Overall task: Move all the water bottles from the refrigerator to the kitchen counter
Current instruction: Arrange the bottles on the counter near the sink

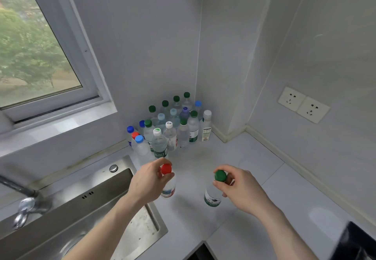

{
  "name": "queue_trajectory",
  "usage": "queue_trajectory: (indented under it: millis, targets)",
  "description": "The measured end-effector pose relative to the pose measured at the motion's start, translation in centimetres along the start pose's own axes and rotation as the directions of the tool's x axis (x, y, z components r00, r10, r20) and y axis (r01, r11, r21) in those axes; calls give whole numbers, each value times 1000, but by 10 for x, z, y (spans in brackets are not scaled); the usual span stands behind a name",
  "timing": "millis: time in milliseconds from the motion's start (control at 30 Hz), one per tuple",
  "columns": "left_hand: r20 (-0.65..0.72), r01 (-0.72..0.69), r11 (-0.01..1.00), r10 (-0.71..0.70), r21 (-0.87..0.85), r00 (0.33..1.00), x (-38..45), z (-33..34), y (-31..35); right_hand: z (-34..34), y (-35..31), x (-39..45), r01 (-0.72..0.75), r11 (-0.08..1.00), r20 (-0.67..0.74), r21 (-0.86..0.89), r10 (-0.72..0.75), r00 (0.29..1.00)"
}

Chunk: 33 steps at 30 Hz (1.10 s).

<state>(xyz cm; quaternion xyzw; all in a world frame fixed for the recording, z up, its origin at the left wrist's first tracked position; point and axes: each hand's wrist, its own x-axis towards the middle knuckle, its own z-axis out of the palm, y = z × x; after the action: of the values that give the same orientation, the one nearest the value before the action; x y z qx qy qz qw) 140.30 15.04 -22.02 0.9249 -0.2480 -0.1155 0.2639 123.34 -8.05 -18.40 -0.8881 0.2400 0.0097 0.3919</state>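
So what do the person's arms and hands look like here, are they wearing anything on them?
Both forearms are bare right to the bottom edge of the picture: no sleeves show. The left hand and the right hand wear no gloves, and no watch, bracelet or ring can be seen on the sides that face the camera. There are no markings or cables on either arm.

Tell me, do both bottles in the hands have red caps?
No: the left hand holds a red-capped bottle, while the bottle in the right hand has a green cap.
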Motion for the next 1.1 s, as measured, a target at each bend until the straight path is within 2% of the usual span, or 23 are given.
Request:
queue_trajectory:
  millis: [500, 1100]
  targets:
    - [-66, 43, 994, -37, 99, 997, 62, -9, -60, 54, -38, 70, 10, 1000, 51, 2, -10, 999]
    - [-102, 99, 993, -92, 68, 991, 87, -2, -87, 105, -85, 147, 36, 999, 145, 15, -38, 989]
